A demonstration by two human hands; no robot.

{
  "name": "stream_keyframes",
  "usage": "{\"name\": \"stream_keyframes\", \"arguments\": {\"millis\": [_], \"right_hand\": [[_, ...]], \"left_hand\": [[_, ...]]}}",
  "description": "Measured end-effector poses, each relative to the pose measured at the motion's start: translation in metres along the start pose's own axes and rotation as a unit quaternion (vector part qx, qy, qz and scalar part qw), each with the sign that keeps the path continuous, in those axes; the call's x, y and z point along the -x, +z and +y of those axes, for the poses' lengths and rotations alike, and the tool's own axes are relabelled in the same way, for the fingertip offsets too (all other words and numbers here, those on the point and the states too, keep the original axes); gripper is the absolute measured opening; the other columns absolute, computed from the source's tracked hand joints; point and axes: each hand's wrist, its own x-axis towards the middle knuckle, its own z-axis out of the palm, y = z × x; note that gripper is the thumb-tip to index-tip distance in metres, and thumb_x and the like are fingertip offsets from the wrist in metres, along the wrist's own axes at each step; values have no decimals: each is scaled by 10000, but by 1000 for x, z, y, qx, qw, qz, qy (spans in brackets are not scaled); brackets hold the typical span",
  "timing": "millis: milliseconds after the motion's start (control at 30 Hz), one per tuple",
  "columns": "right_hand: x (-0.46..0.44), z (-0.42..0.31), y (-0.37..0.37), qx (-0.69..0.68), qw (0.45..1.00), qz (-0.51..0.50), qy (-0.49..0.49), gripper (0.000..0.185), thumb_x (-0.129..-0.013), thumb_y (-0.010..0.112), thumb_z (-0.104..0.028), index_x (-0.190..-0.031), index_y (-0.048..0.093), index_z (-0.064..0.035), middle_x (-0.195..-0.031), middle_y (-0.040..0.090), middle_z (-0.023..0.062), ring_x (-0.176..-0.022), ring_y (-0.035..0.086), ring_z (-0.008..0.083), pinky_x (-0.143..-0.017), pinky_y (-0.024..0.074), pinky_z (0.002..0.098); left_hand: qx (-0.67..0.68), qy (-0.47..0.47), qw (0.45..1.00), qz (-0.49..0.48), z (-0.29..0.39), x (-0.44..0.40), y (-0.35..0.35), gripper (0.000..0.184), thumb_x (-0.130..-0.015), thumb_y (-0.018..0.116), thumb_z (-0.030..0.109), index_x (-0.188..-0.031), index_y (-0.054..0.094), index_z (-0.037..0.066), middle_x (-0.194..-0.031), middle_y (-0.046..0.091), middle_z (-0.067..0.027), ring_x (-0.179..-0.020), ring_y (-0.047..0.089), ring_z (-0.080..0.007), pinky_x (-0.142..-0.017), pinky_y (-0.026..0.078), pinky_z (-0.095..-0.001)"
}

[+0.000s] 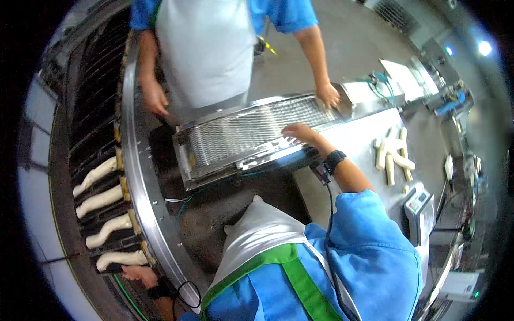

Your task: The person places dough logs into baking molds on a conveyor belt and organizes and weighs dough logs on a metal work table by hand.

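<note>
My left hand point(140, 274) is at the lower left, beside the nearest pale dough strip point(122, 259) in a dark slotted conveyor point(99, 206). Its fingers reach toward the strip's underside and look apart; whether they touch it I cannot tell. More bent dough strips point(108, 231) lie in the slots beyond. My right hand point(301, 132) is stretched out over the near edge of a metal mesh belt point(241, 131), fingers extended and holding nothing. A dark device point(335, 159) is strapped to my right wrist.
Across the mesh belt stands a co-worker in a white apron point(206, 48), one hand point(327, 95) on the belt's far end, the other point(154, 97) near the slotted conveyor. Several dough sticks point(393, 152) lie on the steel table point(348, 184) at right, near a digital scale point(417, 206).
</note>
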Motion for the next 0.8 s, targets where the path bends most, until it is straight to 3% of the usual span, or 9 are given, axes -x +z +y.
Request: {"name": "stream_keyframes", "arguments": {"millis": [100, 133, 233, 333, 433, 600, 667, 700, 800], "right_hand": [[26, 37, -34, -82, 992, 79, 60, 288, -771, 476, -214, -987, 507, -27, -850, 553, 50, -712, 527, 118, -569, 433, 224], [35, 57, -45, -154, 985, 73, 18, 303, -770, 480, -220, -991, 498, -13, -844, 552, 50, -709, 523, 118, -582, 434, 226], [46, 90, -66, -143, 984, 90, 51, 314, -772, 479, -232, -992, 494, -8, -855, 548, 56, -713, 519, 121, -589, 434, 227], [62, 99, -73, -177, 975, 132, 11, 312, -775, 476, -238, -982, 498, -6, -866, 543, 67, -724, 519, 130, -593, 438, 234], [66, 96, -77, -178, 969, 155, 78, 328, -770, 484, -249, -994, 493, -11, -874, 539, 76, -752, 523, 157, -606, 445, 259], [43, 103, -85, -150, 971, 175, 58, 304, -758, 495, -305, -932, 494, -55, -867, 521, 38, -794, 492, 143, -673, 396, 256], [51, 49, -78, -129, 982, 130, 47, 326, -765, 481, -304, -968, 476, -50, -872, 525, 52, -818, 490, 147, -710, 387, 280], [31, 77, -86, -162, 978, 128, 35, 327, -765, 482, -285, -976, 468, -36, -874, 527, 62, -806, 499, 146, -693, 395, 270], [23, 49, -81, -170, 984, 53, -6, 303, -770, 477, -263, -970, 473, -36, -835, 542, 60, -737, 523, 133, -619, 422, 239]], "left_hand": [[-17, -2, 1000, -11, 3, -1, -1, 325, -757, 432, 257, -966, 434, 8, -920, 471, -174, -824, 481, -288, -698, 410, -401], [-21, -2, 1000, -14, 5, -1, 0, 333, -759, 429, 262, -977, 426, 9, -932, 464, -174, -834, 475, -288, -704, 406, -400], [-27, -5, 999, -23, 8, 0, 0, 359, -765, 418, 277, -1008, 402, 13, -968, 442, -174, -864, 457, -288, -723, 394, -396], [-26, -13, 999, -29, 11, 2, -1, 386, -771, 407, 293, -1039, 378, 16, -1003, 420, -174, -893, 439, -288, -742, 382, -393], [-13, -18, 999, -41, 14, 3, -1, 414, -777, 396, 309, -1070, 355, 19, -1039, 397, -174, -922, 421, -288, -760, 370, -389], [57, -47, 996, -45, 6, 9, -18, 460, -788, 378, 335, -1122, 315, 24, -1098, 360, -173, -971, 391, -288, -792, 349, -383], [87, -70, 993, -29, 10, 18, -29, 479, -792, 370, 345, -1142, 299, 26, -1122, 345, -173, -991, 379, -288, -804, 341, -381], [103, -87, 991, -23, 18, 27, -32, 489, -794, 367, 350, -1153, 291, 27, -1134, 338, -173, -1000, 373, -288, -810, 337, -379], [154, -148, 977, -5, 61, 57, -49, 517, -800, 356, 366, -1184, 267, 30, -1169, 316, -173, -1030, 355, -288, -829, 325, -376]]}}
